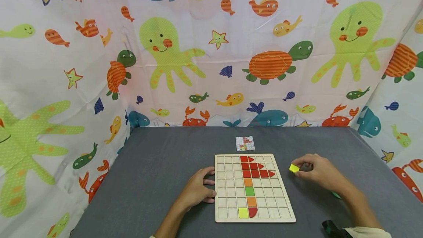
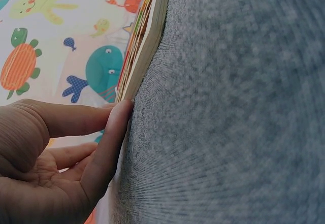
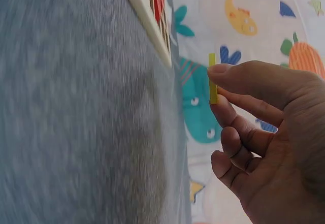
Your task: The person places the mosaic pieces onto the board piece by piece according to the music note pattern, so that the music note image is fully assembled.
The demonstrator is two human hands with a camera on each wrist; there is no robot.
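Observation:
A pale wooden grid board (image 1: 228, 179) lies on the grey table. Red squares and triangles fill cells near its top; a column of orange and green squares runs down to a yellow square (image 1: 243, 213) beside a rounded red piece (image 1: 252, 212) in the bottom row. My left hand (image 1: 197, 190) rests its fingers against the board's left edge, as the left wrist view shows up close. Right of the board, my right hand (image 1: 320, 172) pinches a thin yellow tile (image 1: 293, 168) between thumb and finger, held above the table in the right wrist view.
A small printed card (image 1: 245, 143) with a coloured grid figure lies behind the board. Part of a green piece (image 1: 336, 195) shows beside the right forearm. A curtain (image 1: 211, 65) with sea animals hangs behind the table and along its sides.

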